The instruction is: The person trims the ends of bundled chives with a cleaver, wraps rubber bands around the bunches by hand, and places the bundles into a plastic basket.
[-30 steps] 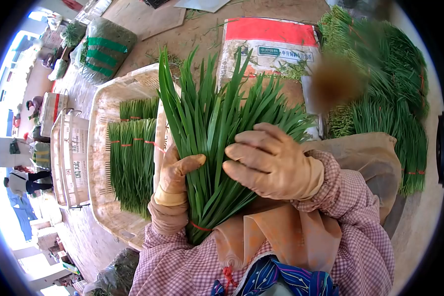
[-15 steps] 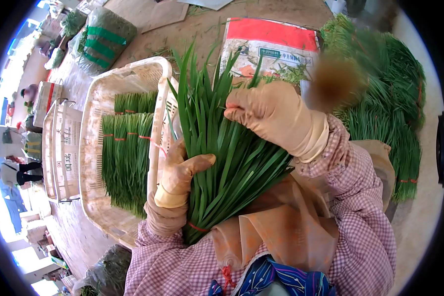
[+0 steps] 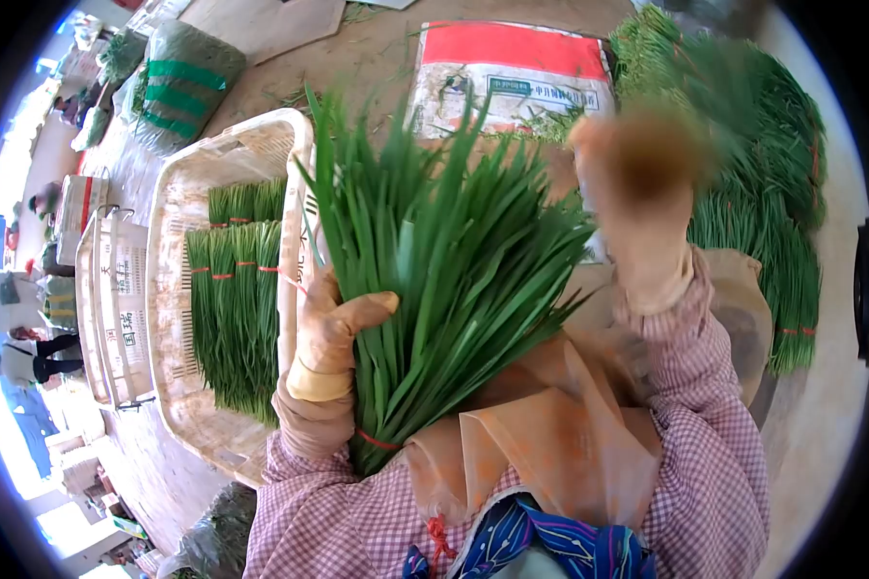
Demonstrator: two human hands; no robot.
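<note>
A thick bunch of long green leaves (image 3: pixel 434 280) fans out in front of my chest, with a red band (image 3: pixel 377 441) round its lower end. My left hand (image 3: pixel 338 323), in a tan glove, is wrapped round the left side of this bunch, thumb across the leaves. Away to the right of the leaves is my right hand (image 3: pixel 642 183), also gloved; a dark brown blur and motion hide its fingers, so what it holds, if anything, cannot be made out.
A pale plastic crate (image 3: pixel 169 318) on the left holds banded green bundles (image 3: pixel 237 328). Ahead lies a red and white sack (image 3: pixel 512 72). Green bundles are piled at the right (image 3: pixel 763 222). A wrapped bale (image 3: pixel 188 87) and a distant person (image 3: pixel 19 362) are at the left.
My right hand has moved from over the leaves out to the right, clear of the bunch. My left hand still grips the bunch. The view has shifted slightly.
</note>
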